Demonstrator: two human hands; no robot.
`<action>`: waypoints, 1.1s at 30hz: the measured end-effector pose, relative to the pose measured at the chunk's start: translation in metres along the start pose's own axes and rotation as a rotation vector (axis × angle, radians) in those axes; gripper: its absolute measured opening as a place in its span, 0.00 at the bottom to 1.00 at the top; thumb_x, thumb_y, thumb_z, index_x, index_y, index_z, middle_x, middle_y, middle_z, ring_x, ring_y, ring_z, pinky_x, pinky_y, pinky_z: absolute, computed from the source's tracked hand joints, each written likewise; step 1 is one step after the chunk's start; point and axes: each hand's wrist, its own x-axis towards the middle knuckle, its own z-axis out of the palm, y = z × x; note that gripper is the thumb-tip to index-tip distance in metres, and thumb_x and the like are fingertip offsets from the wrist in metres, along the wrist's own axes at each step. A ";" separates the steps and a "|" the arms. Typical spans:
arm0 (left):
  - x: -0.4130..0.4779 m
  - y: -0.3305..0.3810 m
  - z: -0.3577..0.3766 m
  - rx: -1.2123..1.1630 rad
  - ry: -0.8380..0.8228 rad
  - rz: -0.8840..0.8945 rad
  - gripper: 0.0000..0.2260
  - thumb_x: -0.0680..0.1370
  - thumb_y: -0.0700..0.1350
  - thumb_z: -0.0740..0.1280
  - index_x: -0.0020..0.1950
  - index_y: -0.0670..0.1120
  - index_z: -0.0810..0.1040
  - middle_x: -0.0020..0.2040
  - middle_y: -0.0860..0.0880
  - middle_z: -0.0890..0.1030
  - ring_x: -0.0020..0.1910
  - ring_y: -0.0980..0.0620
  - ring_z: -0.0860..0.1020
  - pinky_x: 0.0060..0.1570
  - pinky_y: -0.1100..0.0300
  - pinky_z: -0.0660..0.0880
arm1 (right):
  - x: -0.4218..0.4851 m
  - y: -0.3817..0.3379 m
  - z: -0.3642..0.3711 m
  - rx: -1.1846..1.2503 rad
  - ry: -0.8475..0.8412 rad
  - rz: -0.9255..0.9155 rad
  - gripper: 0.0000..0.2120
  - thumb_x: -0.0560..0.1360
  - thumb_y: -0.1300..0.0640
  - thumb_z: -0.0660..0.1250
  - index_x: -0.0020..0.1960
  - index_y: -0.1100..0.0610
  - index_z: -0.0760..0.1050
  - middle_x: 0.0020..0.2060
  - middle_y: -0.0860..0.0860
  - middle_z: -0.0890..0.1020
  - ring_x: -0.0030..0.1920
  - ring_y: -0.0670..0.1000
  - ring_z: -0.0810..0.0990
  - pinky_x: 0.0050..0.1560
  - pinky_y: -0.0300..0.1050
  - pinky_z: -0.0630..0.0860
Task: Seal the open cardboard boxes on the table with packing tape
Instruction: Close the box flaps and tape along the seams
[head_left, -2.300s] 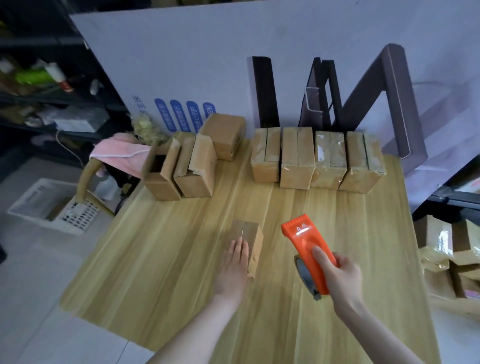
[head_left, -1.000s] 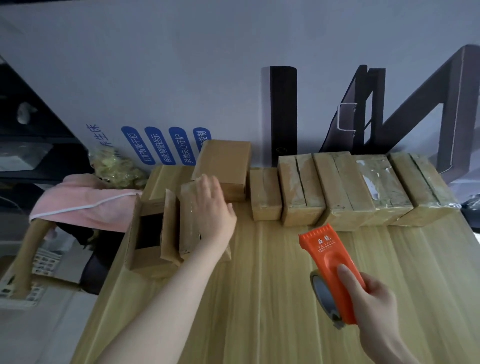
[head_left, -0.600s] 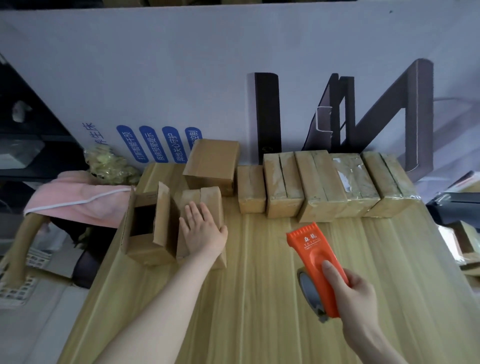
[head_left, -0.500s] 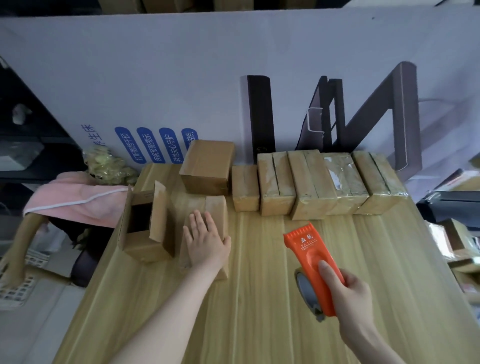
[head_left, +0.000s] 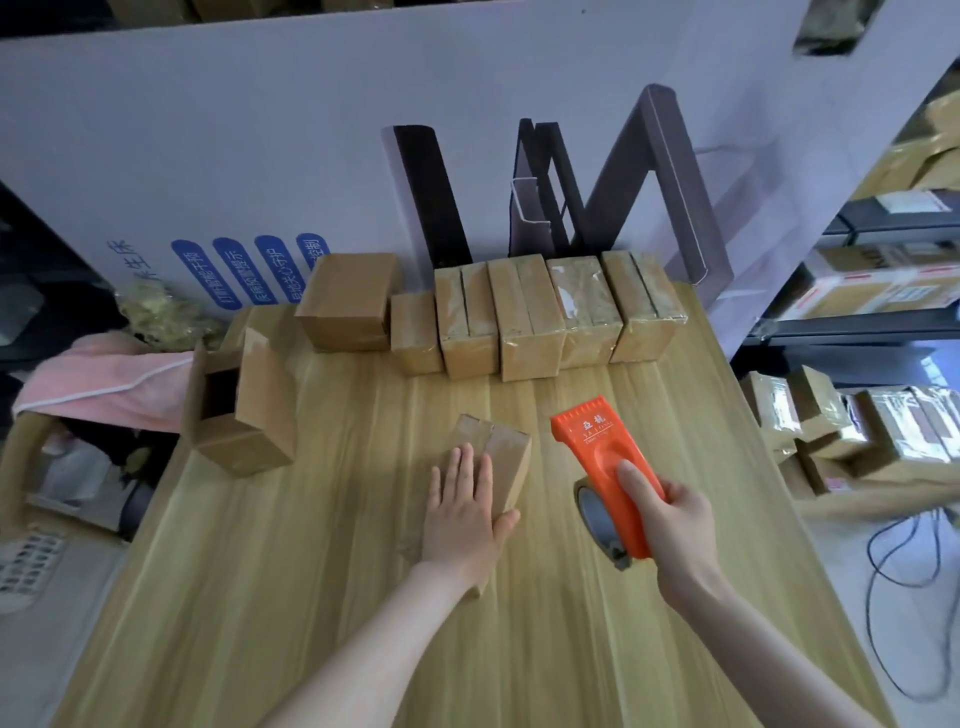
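A small cardboard box (head_left: 508, 446) lies mid-table on the wooden table (head_left: 322, 587), its two top flaps folded down with a bare seam between them. My left hand (head_left: 461, 512) presses flat on its near end, thumb against the box's right side. Just to the right, my right hand (head_left: 672, 525) grips an orange tape dispenser (head_left: 592, 441), its roll hanging underneath, apart from the box. An open box (head_left: 244, 441) with a raised flap stands at the left edge.
A row of taped boxes (head_left: 530, 322) lines the back edge, with one larger box (head_left: 348, 301) to their left. A white printed panel (head_left: 260, 130) stands behind. A pink cloth (head_left: 104, 374) hangs at the left. Parcels (head_left: 857, 431) and a cable (head_left: 909, 571) lie on the floor to the right.
My left hand reached to the back left, took a box from beside the open one and dragged it to mid-table. The dispenser stayed in my right hand.
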 end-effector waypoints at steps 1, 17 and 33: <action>-0.005 0.007 0.002 0.001 -0.003 0.031 0.34 0.78 0.63 0.40 0.78 0.45 0.37 0.76 0.44 0.33 0.76 0.46 0.32 0.73 0.48 0.32 | -0.001 0.001 -0.007 -0.005 -0.001 -0.004 0.16 0.76 0.54 0.70 0.40 0.67 0.76 0.22 0.59 0.77 0.20 0.56 0.76 0.17 0.42 0.72; -0.044 0.067 -0.011 -0.508 -0.154 0.302 0.28 0.72 0.32 0.59 0.68 0.56 0.70 0.76 0.61 0.59 0.76 0.62 0.50 0.76 0.59 0.46 | -0.010 0.008 -0.075 -0.045 -0.171 -0.066 0.15 0.75 0.54 0.70 0.43 0.67 0.76 0.25 0.60 0.78 0.22 0.59 0.75 0.20 0.48 0.75; -0.039 0.082 -0.119 -1.673 -0.315 -0.344 0.14 0.74 0.56 0.68 0.45 0.45 0.79 0.35 0.48 0.82 0.33 0.52 0.81 0.31 0.62 0.76 | -0.018 -0.022 -0.094 -0.211 -0.377 -0.226 0.13 0.75 0.54 0.70 0.42 0.65 0.78 0.24 0.58 0.79 0.22 0.57 0.76 0.22 0.47 0.75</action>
